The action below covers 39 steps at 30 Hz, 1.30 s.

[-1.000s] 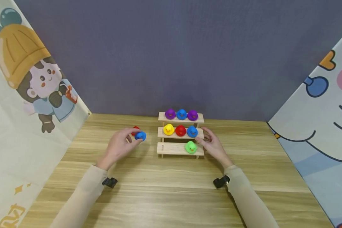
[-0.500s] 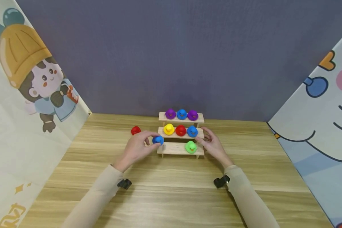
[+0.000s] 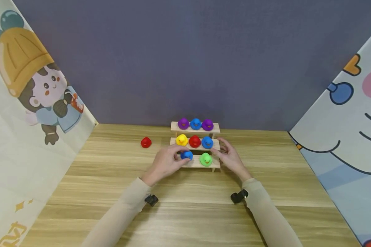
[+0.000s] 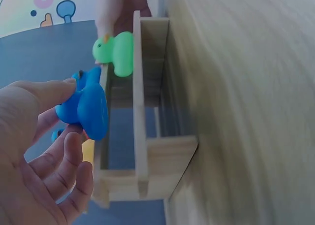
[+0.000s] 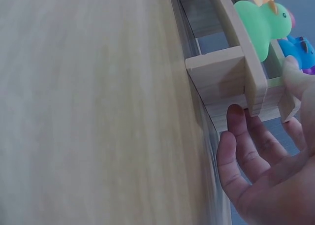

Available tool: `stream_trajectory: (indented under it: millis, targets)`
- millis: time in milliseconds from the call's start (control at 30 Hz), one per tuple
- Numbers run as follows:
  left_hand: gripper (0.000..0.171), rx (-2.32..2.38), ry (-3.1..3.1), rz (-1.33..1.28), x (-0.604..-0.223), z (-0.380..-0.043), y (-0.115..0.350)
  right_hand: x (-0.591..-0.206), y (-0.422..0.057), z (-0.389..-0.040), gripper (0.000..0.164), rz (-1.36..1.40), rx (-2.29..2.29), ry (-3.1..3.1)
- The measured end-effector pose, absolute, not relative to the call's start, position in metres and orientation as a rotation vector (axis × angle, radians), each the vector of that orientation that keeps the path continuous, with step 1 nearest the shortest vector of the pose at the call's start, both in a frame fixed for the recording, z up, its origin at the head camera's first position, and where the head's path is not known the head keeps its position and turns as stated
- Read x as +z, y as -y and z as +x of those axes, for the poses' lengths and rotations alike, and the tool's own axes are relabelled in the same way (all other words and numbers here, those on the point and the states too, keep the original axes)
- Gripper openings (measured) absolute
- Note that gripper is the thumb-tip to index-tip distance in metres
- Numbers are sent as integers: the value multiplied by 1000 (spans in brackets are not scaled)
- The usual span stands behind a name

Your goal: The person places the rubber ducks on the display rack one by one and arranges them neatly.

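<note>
A three-step wooden display stand [image 3: 214, 164] carries small rubber ducks. Between thumb and fingers, my left hand [image 3: 167, 163] pinches a blue rubber duck [image 4: 87, 107]. In the left wrist view that duck hangs just above the left part of the bottom step. On the same step, to the right, sits a green duck [image 3: 205, 159]. My right hand [image 3: 232, 158] grips the stand's right end, its thumb by the middle step near another blue duck [image 3: 207, 142]. A yellow duck [image 3: 181, 140] and a red duck [image 3: 194, 141] share that middle step.
The top step holds a purple duck [image 3: 183, 124], a blue duck [image 3: 195, 124] and a second purple duck [image 3: 208, 125]. A loose red duck [image 3: 146, 142] lies on the wooden table [image 3: 188, 212], left of the stand. A dark panel [image 3: 185, 61] rises behind.
My left hand has carried the blue duck rightward, from beside the loose red duck to over the bottom step. The red duck is now uncovered. My right hand has stayed at the stand's end.
</note>
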<state>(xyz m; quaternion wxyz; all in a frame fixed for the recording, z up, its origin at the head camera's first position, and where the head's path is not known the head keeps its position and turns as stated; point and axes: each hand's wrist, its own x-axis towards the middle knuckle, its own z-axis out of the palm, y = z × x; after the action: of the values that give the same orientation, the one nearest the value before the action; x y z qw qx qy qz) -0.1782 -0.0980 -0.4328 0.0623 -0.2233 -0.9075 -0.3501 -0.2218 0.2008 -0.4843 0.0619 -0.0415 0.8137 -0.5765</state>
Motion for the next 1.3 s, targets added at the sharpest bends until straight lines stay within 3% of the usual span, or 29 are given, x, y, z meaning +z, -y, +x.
stream_trajectory:
  millis: [1067,1300]
  targets:
    - [32,-1060,2767,-712,-456,-184,73,-486,-200,-223,83,-104,-1708,-2504]
    - [43,-1120,2766,-702,-453,-182,78,-486,-199,-222,78,-132,-1760,-2475]
